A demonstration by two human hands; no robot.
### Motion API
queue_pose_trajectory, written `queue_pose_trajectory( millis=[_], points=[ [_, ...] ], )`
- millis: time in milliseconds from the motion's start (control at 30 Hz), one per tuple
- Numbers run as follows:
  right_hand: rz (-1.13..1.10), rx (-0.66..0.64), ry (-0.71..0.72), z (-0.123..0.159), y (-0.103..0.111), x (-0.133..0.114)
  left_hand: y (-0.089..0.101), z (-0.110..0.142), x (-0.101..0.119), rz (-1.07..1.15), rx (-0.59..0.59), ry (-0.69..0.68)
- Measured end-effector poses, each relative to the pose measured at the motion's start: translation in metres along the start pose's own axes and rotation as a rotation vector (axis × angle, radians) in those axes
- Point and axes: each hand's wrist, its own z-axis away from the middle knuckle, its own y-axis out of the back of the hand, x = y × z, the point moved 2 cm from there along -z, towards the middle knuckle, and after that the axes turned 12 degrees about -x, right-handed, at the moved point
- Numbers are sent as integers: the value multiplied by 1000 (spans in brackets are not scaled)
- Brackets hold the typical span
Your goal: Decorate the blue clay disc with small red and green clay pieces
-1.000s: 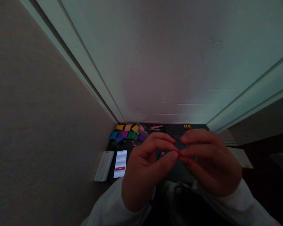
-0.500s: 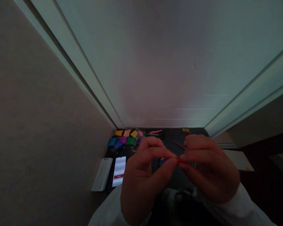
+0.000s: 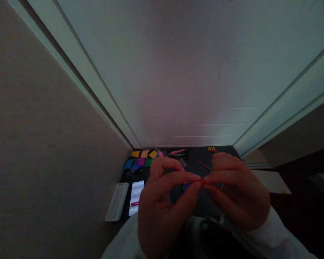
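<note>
Between my two hands is a small red piece of what looks like modelling clay [image 3: 202, 182], mostly hidden by the fingertips. My left hand [image 3: 169, 201] pinches its left end with thumb and forefinger, the other fingers loosely bent. From the right, my right hand [image 3: 236, 194] pinches the other end the same way. Both hands hang above the dark table top [image 3: 178, 196]. Behind the left fingertips, a small blue, green and pink item [image 3: 185, 186] shows in part. A thin pinkish stick-like tool [image 3: 204, 166] lies beyond the right hand.
Coloured packets [image 3: 140, 162] lie at the table's back left. Near them are scissors [image 3: 179, 155] and a pink strip [image 3: 178, 151]. A small yellow-dotted red item [image 3: 212, 149] sits at the back. A lit phone [image 3: 136, 194] and a white case [image 3: 117, 201] are at left. A white door [image 3: 164, 72] rises behind.
The view has shifted slightly, so the table sits lower in the picture. Both hands keep their pinch on the red piece, and a little more of it shows between the fingertips.
</note>
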Motion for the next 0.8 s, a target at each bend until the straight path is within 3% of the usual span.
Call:
queue_pose_trajectory(
  millis=[800],
  points=[
    [-15, 26, -21, 2, -1, 2, -2, 1, -1, -8, 9, -4]
  ],
)
